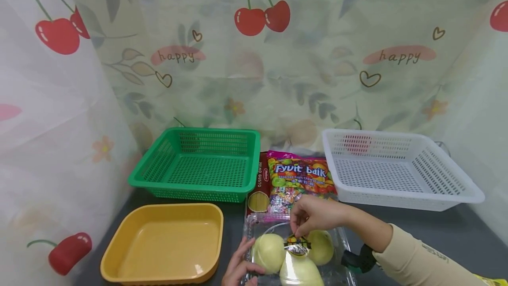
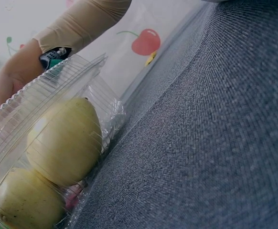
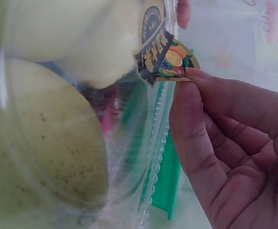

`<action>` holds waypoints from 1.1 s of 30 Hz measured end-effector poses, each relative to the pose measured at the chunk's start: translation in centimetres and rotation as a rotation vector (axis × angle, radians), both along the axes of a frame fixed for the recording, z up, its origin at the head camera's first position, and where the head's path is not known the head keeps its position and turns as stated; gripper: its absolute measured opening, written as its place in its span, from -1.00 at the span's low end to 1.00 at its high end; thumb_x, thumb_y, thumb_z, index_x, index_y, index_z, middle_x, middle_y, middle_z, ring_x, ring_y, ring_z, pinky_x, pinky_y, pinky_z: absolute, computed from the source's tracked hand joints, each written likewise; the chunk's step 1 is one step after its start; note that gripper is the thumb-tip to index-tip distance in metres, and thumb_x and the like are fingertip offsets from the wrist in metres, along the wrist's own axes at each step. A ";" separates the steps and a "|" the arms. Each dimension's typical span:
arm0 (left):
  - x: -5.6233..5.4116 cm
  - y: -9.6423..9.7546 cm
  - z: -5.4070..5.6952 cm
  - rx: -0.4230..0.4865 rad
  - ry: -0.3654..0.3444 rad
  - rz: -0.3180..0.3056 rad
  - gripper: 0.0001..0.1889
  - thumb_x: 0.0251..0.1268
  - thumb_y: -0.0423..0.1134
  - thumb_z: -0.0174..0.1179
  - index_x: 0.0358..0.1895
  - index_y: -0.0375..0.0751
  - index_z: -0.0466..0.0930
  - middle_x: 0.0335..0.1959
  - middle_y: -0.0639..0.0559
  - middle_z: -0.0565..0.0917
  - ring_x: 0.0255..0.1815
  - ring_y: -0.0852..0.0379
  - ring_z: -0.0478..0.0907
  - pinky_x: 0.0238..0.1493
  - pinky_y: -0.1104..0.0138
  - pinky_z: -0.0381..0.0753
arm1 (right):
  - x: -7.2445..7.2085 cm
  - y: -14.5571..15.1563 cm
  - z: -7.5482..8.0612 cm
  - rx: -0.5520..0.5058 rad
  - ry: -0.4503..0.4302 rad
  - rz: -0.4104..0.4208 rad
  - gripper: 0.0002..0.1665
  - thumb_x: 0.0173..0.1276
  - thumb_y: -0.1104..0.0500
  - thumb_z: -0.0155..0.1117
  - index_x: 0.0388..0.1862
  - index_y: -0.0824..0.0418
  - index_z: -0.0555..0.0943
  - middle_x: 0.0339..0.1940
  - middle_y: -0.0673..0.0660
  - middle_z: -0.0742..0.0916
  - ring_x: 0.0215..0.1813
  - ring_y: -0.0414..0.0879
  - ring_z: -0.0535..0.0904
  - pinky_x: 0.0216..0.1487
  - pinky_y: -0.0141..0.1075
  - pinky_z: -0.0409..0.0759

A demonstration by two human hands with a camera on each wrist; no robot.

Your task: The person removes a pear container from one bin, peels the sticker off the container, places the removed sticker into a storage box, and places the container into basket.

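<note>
A clear plastic clamshell box [image 1: 339, 244] with several pale yellow-green fruits [image 1: 300, 272] inside stands at the front middle in the head view. Its lid carries a black and gold sticker [image 3: 160, 59] printed with oranges. My right hand [image 1: 315, 215] pinches the sticker's edge between thumb and index finger; in the right wrist view that edge is lifted from the plastic. At the box's left side, the fingers of my left hand [image 1: 242, 266] rest on it, with part of the hand cut off by the frame. The left wrist view shows the box and fruits [image 2: 67, 140] from the side.
Behind the box lie a colourful candy bag [image 1: 299, 178] and a dark red packet [image 1: 258, 189]. A green basket [image 1: 194, 194] stands back left, a white basket [image 1: 397, 201] back right, and a yellow tray [image 1: 162, 242] front left. A printed curtain [image 1: 254, 78] encloses the table.
</note>
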State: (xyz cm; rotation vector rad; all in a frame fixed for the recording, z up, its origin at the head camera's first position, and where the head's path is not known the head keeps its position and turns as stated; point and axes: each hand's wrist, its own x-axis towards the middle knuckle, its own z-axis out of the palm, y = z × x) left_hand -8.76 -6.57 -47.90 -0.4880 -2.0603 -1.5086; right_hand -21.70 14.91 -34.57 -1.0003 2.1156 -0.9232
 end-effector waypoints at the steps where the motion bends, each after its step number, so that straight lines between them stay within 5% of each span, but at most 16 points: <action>1: 0.0 0.0 0.0 0.001 -0.007 0.002 -0.64 -0.03 -0.52 0.14 -0.40 0.16 0.61 0.18 -0.02 0.52 0.36 0.50 0.11 0.24 0.56 0.15 | 0.0 0.0 0.0 -0.002 0.001 0.002 -0.94 0.16 0.31 0.31 -0.47 0.28 0.62 -0.56 0.07 0.68 -0.54 -0.29 0.53 -0.49 -0.41 0.57; 18: 0.8 0.0 1.6 0.017 -0.257 0.012 -0.70 0.13 -0.39 0.17 -0.44 0.26 0.59 0.20 0.14 0.50 0.31 0.61 0.04 0.26 0.45 0.21 | 0.1 0.3 0.3 -0.013 0.031 0.021 -0.93 0.17 0.28 0.31 -0.46 0.27 0.64 -0.56 0.08 0.69 -0.53 -0.32 0.54 -0.50 -0.43 0.55; 26: 0.8 -0.1 1.7 0.017 -0.274 0.006 -0.71 0.14 -0.38 0.17 -0.44 0.25 0.60 0.21 0.12 0.49 0.31 0.60 0.03 0.27 0.45 0.19 | 0.1 0.2 0.5 -0.002 0.048 0.013 -0.94 0.17 0.28 0.31 -0.48 0.22 0.64 -0.58 0.01 0.68 -0.55 -0.32 0.54 -0.50 -0.45 0.55; 33: 0.8 -0.1 2.0 0.002 -0.315 0.007 -0.74 0.17 -0.35 0.16 -0.44 0.23 0.60 0.22 0.13 0.47 0.36 0.43 0.10 0.29 0.25 0.24 | 0.2 0.2 0.7 -0.001 0.043 0.008 -0.94 0.17 0.28 0.31 -0.48 0.22 0.64 -0.57 -0.03 0.68 -0.55 -0.32 0.53 -0.49 -0.44 0.55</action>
